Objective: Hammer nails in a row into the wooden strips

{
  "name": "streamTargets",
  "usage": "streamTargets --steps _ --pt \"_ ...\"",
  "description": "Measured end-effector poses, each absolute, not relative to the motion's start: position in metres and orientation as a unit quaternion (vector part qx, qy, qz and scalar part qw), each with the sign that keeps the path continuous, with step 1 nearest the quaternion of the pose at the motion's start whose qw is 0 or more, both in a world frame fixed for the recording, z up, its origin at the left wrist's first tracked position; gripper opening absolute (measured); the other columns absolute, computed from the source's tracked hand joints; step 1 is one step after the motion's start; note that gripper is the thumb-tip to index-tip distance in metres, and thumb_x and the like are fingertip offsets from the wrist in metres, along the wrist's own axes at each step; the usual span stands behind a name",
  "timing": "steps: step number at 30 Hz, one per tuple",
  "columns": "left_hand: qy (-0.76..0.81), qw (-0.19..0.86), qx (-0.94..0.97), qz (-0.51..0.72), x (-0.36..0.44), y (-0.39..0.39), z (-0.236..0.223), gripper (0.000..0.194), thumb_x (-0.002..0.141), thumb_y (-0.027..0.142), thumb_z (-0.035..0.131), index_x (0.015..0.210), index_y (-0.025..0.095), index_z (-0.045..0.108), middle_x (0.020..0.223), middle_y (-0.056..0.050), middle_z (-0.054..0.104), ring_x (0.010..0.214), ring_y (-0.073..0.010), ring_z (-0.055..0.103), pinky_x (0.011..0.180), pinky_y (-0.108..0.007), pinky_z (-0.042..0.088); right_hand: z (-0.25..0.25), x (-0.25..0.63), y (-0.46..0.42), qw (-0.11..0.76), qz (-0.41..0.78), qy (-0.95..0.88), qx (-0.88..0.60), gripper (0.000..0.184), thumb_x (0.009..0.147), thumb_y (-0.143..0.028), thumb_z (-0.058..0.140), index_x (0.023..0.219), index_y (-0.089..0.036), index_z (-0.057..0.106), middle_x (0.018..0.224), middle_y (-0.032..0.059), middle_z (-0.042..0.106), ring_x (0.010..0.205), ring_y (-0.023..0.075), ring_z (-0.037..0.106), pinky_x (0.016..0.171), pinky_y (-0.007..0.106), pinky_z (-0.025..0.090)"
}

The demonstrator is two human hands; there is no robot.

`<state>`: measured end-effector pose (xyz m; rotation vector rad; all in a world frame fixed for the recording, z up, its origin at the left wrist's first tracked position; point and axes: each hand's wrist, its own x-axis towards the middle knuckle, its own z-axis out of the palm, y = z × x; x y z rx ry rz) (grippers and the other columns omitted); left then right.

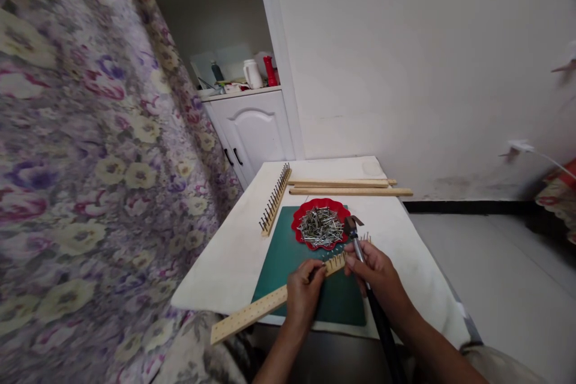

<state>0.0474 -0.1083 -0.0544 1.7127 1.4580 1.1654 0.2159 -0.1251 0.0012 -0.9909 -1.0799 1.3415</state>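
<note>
A light wooden strip (pixel 252 312) with rows of holes lies slanted over the green mat and past the table's near edge. Nails (pixel 335 261) stand upright along its far part. My left hand (pixel 304 293) covers the strip's middle, thumb and forefinger pinched at a nail beside that row; the fingertips partly hide it. In my right hand (pixel 380 279) is a claw hammer (pixel 359 247), gripped high on the shaft, its head up and its black handle pointing toward me. The right fingertips are close to the standing nails. A red scalloped dish (pixel 297 229) full of loose nails sits just beyond.
Under the dish is a green cutting mat (pixel 281 246) on a white-covered table (pixel 216 264). Another strip studded with nails (pixel 275 204) lies at the left, and bare wooden strips (pixel 351 191) lie at the back. A floral curtain (pixel 112 162) hangs on the left.
</note>
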Motion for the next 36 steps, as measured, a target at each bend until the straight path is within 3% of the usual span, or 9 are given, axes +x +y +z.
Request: streamTargets --steps 12,21,36 --pt "0.543 0.273 0.677 0.415 0.049 -0.106 -0.056 0.017 0.082 0.028 0.053 0.076 0.019 0.066 0.075 -0.002 0.063 0.071 -0.0159 0.058 0.066 -0.024 0.042 -0.001 0.217 -0.126 0.531 0.590 -0.453 -0.406 0.031 0.075 -0.042 0.065 0.090 -0.017 0.053 0.054 -0.0052 0.058 0.033 0.0061 0.038 0.033 0.018 0.028" --pt "0.538 0.271 0.681 0.418 0.051 -0.106 -0.055 0.016 0.082 0.023 0.053 0.072 0.019 0.065 0.074 -0.001 0.059 0.070 -0.0140 0.056 0.064 -0.022 0.039 -0.002 0.213 -0.132 0.416 0.688 -0.491 -0.335 0.031 0.080 -0.047 0.058 0.084 -0.017 0.052 0.049 -0.0060 0.058 0.026 0.0037 0.037 0.029 0.016 0.022" --pt "0.542 0.274 0.670 0.426 0.049 -0.105 -0.059 0.017 0.079 0.021 0.054 0.065 0.017 0.061 0.067 0.001 0.055 0.063 -0.0121 0.051 0.059 -0.021 0.036 -0.010 0.203 -0.136 0.399 0.707 -0.476 -0.338 0.033 0.077 -0.049 0.059 0.082 -0.016 0.052 0.045 -0.0062 0.057 0.023 0.0028 0.035 0.027 0.015 0.018"
